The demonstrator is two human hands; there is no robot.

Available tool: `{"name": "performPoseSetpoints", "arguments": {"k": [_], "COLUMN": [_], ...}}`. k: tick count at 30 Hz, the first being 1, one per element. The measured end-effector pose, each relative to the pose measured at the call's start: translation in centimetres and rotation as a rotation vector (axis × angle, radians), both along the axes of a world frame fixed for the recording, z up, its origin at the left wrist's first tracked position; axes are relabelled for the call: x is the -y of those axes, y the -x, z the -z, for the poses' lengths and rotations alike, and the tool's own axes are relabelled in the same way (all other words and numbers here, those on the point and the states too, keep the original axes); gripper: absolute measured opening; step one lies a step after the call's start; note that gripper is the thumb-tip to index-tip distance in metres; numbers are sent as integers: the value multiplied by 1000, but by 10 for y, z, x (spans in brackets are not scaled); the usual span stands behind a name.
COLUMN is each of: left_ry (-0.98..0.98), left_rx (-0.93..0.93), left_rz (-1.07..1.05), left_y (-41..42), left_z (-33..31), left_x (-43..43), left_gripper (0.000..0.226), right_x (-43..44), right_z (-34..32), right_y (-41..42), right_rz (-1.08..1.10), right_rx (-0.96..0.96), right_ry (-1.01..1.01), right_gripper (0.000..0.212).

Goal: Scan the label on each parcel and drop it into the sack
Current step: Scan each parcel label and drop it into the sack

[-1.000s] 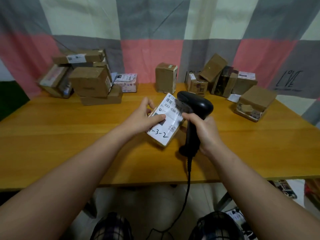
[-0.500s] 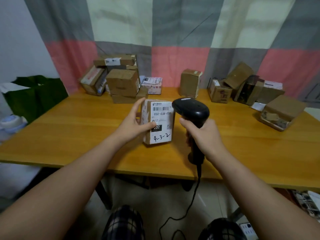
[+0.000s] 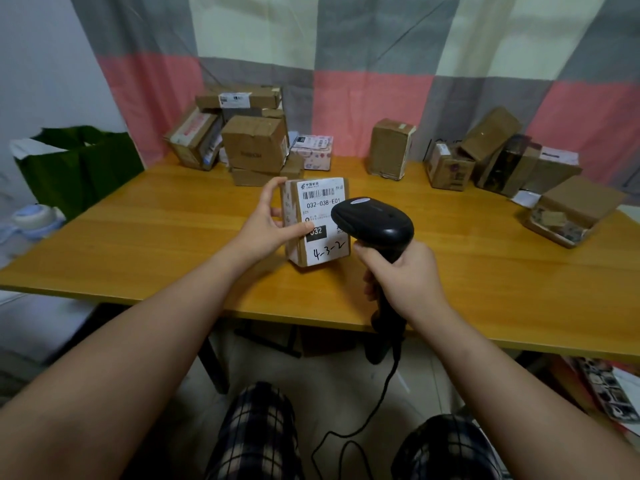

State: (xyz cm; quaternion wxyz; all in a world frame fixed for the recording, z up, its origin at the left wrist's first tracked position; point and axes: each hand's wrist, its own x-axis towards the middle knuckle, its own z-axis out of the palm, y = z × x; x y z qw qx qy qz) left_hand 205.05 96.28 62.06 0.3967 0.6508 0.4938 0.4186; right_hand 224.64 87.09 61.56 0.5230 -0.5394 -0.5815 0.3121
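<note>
Scan step. Left hand (image 3: 266, 230) grips the small parcel (image 3: 292, 202) upright over the table (image 3: 156, 244), thumb across its label (image 3: 323, 202). Right hand (image 3: 405, 275) is wrapped round the barcode scanner (image 3: 374, 220), whose head overlaps the label's right edge. No beam visible, so I can't tell if it read. Next: carry the parcel left to the green sack (image 3: 79, 164) and let go.

Bare forearms (image 3: 156, 327); dark plaid trousers (image 3: 256, 434) crossed with pale lines.
</note>
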Motion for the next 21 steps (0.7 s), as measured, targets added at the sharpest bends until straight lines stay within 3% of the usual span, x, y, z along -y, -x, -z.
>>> {"name": "performPoseSetpoints", "arguments": {"k": [15, 21], "left_ry": [-33, -166], "left_rx": [1, 32], "left_rz": [-9, -181], "left_y": [0, 48], "left_z": [3, 9], "left_x": [4, 50], "left_gripper": [89, 88], "right_x": [4, 13], "right_z": [-3, -10], "right_y": [2, 40], "right_rz": [-27, -231], "right_rx": [-11, -78], "right_ry": [3, 46], "right_gripper": [17, 14]}}
